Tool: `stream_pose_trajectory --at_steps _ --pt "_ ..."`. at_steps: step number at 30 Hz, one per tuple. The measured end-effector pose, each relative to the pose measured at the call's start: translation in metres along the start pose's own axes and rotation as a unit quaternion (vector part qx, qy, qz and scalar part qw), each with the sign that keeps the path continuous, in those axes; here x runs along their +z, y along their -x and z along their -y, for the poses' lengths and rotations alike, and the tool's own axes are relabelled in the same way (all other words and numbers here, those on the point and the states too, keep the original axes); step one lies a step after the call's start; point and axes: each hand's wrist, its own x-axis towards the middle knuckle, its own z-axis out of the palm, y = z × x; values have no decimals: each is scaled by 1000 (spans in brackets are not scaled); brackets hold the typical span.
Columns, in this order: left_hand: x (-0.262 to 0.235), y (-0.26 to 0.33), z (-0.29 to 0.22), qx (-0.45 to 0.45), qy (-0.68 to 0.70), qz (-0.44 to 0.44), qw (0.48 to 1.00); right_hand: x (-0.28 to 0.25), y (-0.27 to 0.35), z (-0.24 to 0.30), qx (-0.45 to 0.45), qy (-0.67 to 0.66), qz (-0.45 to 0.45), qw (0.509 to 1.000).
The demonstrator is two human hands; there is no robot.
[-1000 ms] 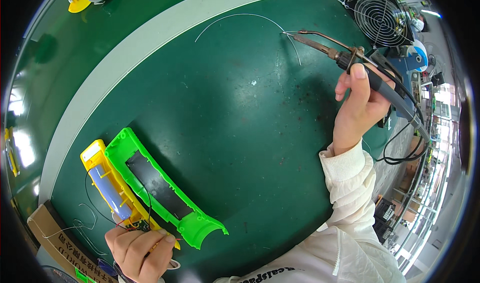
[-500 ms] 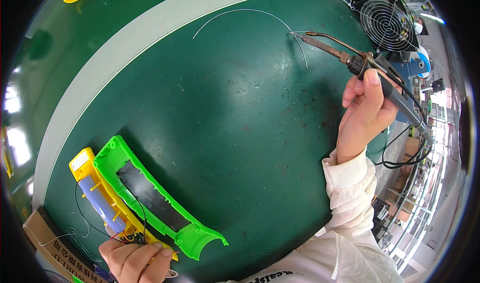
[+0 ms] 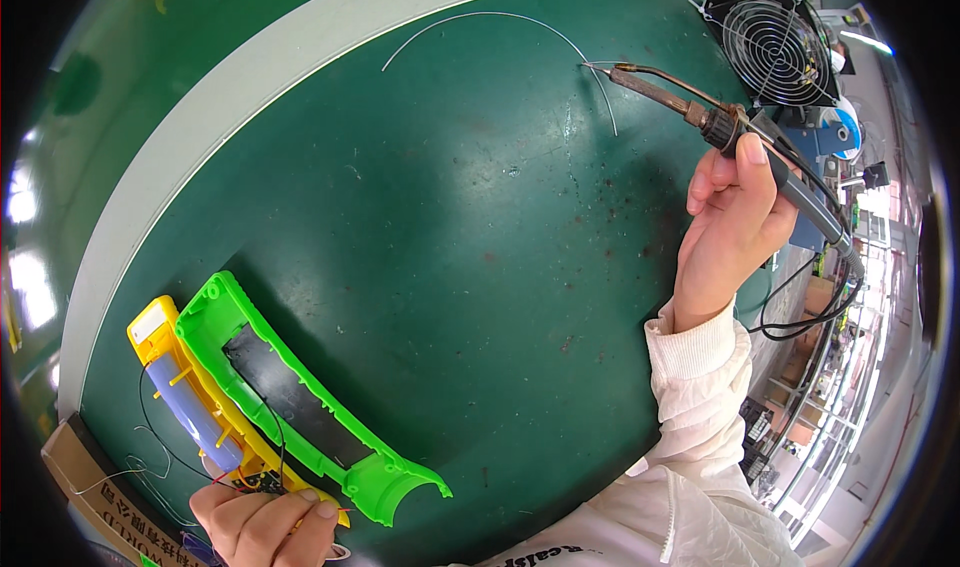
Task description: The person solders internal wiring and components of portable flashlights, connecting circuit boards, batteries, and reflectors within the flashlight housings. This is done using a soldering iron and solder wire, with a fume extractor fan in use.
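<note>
My right hand (image 3: 732,207) is closed around the grey handle of a soldering iron (image 3: 700,117), its fingers and thumb near the black collar. A thin metal tube runs along the iron to its tip, which points left at the far side of the table. By the tip, a curved length of solder wire (image 3: 490,14) arcs across the green surface. At the lower left my left hand (image 3: 265,527) pinches the near end of a yellow plastic housing (image 3: 190,382). Inside that housing sit a blue cylindrical battery (image 3: 195,412) and thin wires. A green plastic shell (image 3: 370,472) lies alongside it.
A black fan with a wire guard (image 3: 772,49) stands at the far right, with a solder spool (image 3: 845,127) close by. Cables (image 3: 825,317) hang at the right edge. A cardboard box (image 3: 100,492) and loose thin wire (image 3: 150,467) are at lower left. A pale strip (image 3: 200,137) borders the table.
My left hand, the yellow housing and the green shell appear slightly farther left. My right hand keeps its grip, and the iron's tip stays by the solder wire.
</note>
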Motion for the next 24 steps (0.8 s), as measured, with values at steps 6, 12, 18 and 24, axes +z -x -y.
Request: stream_pose_trajectory --at_steps 6,12,18,24 --pt "1 -1 0 2 -2 -11 1000 -2 -1 -1 -12 -9 7 1000" --pt "0 -15 -6 0 -48 -28 998 1 0 0 -46 -44 -11 998" --pt "-3 -35 7 20 -31 -24 999 -9 26 13 -34 -93 49 994" --pt "-13 -53 20 53 29 51 997 -13 80 44 9 -114 124 986"
